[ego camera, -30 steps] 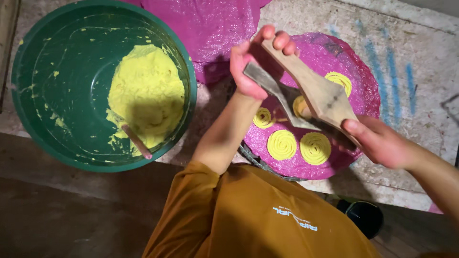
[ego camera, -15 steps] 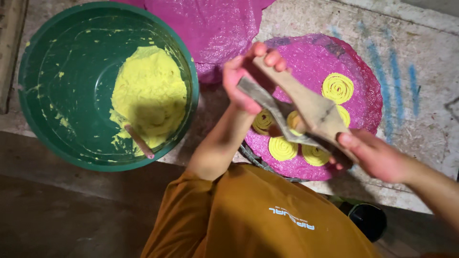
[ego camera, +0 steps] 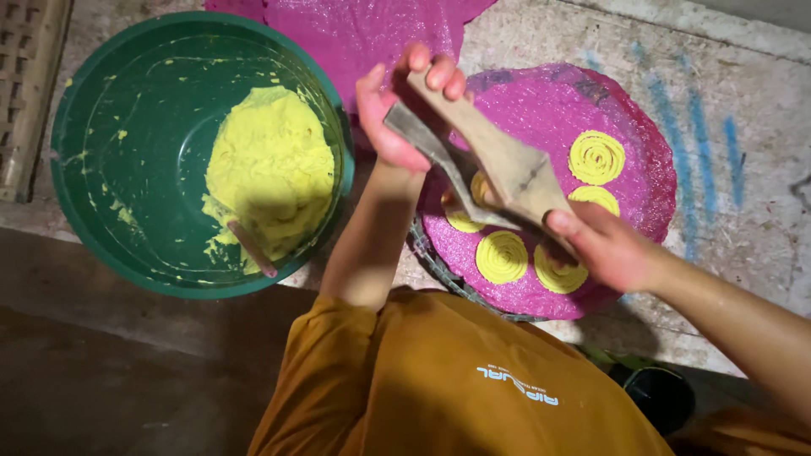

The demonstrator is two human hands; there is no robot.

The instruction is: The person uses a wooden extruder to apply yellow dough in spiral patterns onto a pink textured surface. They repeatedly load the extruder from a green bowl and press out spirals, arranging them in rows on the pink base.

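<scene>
bright light from above on the centre, dark shadowed lower edge, sharp focus.

One camera sits on the person's head and looks straight down, close over the hands (ego camera: 498, 177), with the green bowl (ego camera: 110, 169) and pink round mat (ego camera: 642, 194) on the concrete floor (ego camera: 752, 84).

Rough grey concrete floor (ego camera: 743, 76), blue streaks on the right part. Green basin (ego camera: 76, 177) sits directly on it at left. Round tray lined with magenta plastic (ego camera: 541, 110) right of the basin (yellow spiral coils on top). Second magenta sheet (ego camera: 363, 34) lies behind, between the two. Woven mat edge (ego camera: 29, 93) far left.
</scene>
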